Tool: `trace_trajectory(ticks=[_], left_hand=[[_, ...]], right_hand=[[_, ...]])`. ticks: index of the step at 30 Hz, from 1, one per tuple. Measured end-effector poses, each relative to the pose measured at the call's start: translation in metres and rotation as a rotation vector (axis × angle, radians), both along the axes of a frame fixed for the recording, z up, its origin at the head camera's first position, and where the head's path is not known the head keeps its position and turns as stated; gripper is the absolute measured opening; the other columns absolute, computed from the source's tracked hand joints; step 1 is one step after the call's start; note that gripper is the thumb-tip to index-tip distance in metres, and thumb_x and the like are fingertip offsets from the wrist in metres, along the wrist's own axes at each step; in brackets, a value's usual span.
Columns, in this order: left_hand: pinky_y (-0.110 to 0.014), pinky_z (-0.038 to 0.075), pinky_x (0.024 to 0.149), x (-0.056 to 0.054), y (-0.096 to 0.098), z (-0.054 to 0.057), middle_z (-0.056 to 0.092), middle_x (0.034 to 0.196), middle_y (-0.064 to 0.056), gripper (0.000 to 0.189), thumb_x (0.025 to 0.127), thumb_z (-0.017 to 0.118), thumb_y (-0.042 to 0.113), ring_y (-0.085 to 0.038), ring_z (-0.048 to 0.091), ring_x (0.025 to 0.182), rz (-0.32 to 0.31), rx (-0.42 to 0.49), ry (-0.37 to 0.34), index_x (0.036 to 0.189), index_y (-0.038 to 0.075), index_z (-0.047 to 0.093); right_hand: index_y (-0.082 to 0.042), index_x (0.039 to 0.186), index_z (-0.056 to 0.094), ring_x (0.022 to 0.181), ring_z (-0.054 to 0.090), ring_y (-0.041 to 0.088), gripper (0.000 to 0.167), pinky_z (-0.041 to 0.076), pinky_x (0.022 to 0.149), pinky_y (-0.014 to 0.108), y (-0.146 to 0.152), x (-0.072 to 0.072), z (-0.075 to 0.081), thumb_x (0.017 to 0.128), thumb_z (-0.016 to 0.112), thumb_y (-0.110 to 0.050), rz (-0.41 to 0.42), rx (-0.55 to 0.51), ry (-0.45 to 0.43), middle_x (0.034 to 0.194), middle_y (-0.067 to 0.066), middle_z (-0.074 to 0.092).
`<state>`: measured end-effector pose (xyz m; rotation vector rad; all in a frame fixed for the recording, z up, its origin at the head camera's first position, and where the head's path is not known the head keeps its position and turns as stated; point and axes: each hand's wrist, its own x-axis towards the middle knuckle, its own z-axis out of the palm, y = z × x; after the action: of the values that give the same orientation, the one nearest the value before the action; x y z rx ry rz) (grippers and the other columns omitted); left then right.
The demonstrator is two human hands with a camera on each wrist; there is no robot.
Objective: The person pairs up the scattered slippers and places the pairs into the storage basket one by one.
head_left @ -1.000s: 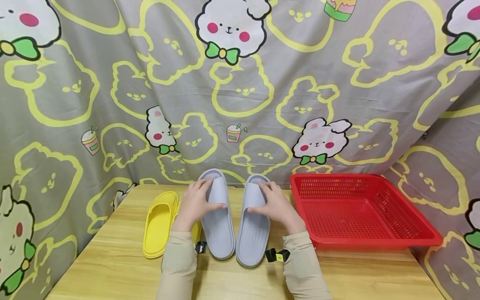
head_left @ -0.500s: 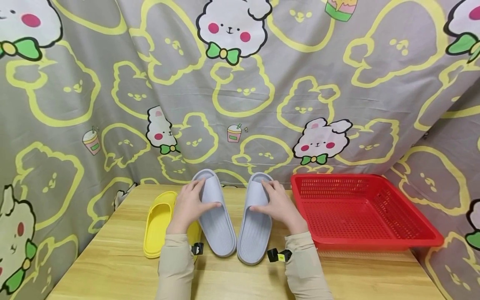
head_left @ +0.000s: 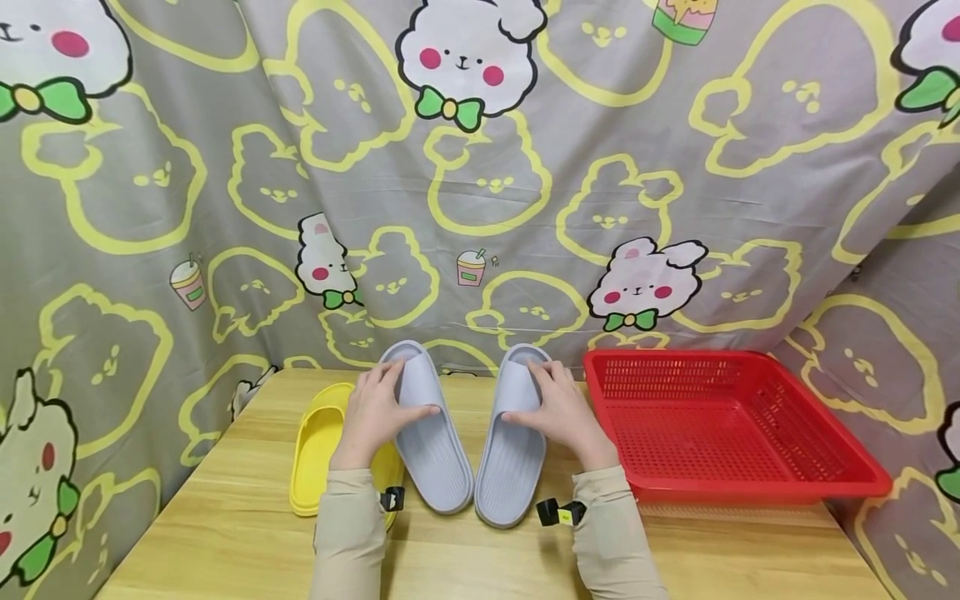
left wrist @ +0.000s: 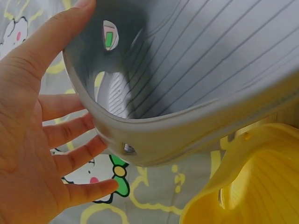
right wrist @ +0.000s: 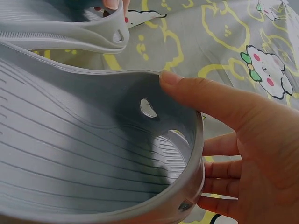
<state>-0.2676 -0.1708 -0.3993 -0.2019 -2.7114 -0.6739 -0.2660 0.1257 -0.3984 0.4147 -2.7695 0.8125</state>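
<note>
Two grey slide slippers stand side by side in the head view, toes apart and heels close together. My left hand (head_left: 375, 412) holds the left slipper (head_left: 433, 454) by its strap, thumb at the strap's opening edge and fingers along the outer side. The right slipper (head_left: 512, 471) is gripped the same way by my right hand (head_left: 566, 412). In the right wrist view, the thumb (right wrist: 184, 86) lies on the strap's rim while the other fingers press its outer wall. Yellow slippers (head_left: 306, 475) lie beside my left hand; the left forearm partly hides them.
A red perforated basket (head_left: 757, 485) stands right of my right hand on the wooden table (head_left: 480, 567). Behind the table hangs a grey curtain (head_left: 517, 242) with cartoon prints. Small black devices stick out at both wrists, the right one (head_left: 561, 512) close over the table.
The slippers' toes have spread apart, the left slipper shifting left and the right one slightly right. Both hands have moved outward with them, keeping their grip.
</note>
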Motion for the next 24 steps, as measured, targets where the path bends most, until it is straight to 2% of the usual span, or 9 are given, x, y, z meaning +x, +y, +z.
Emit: trace_trajectory(ticks=[11, 16, 24], left_hand=[[-0.054, 0.044, 0.092, 0.0, -0.004, -0.002, 0.05, 0.141, -0.017, 0.1, 0.064, 0.078, 0.069, -0.036, 0.047, 0.118, 0.027, 0.004, 0.022, 0.141, 0.013, 0.048], [-0.054, 0.045, 0.091, 0.0, -0.008, -0.001, 0.051, 0.138, -0.018, 0.098, 0.064, 0.078, 0.068, -0.037, 0.048, 0.116, 0.038, 0.018, 0.047, 0.14, 0.012, 0.05], [-0.056, 0.043, 0.092, 0.0, -0.015, -0.003, 0.051, 0.136, -0.019, 0.1, 0.065, 0.076, 0.07, -0.038, 0.048, 0.116, 0.06, 0.024, 0.056, 0.139, 0.009, 0.05]], right_hand=[[-0.009, 0.142, 0.047, 0.113, 0.047, 0.033, 0.097, 0.042, 0.094, 0.051, 0.003, -0.001, 0.001, 0.066, 0.082, -0.059, -0.035, 0.003, 0.054, 0.126, 0.016, 0.049], [-0.008, 0.141, 0.047, 0.115, 0.046, 0.034, 0.097, 0.041, 0.098, 0.053, 0.004, -0.002, 0.002, 0.067, 0.081, -0.06, -0.044, 0.011, 0.069, 0.129, 0.016, 0.048], [-0.007, 0.14, 0.048, 0.115, 0.046, 0.034, 0.094, 0.042, 0.097, 0.052, 0.006, -0.003, 0.0, 0.068, 0.081, -0.059, -0.062, 0.007, 0.084, 0.129, 0.017, 0.05]])
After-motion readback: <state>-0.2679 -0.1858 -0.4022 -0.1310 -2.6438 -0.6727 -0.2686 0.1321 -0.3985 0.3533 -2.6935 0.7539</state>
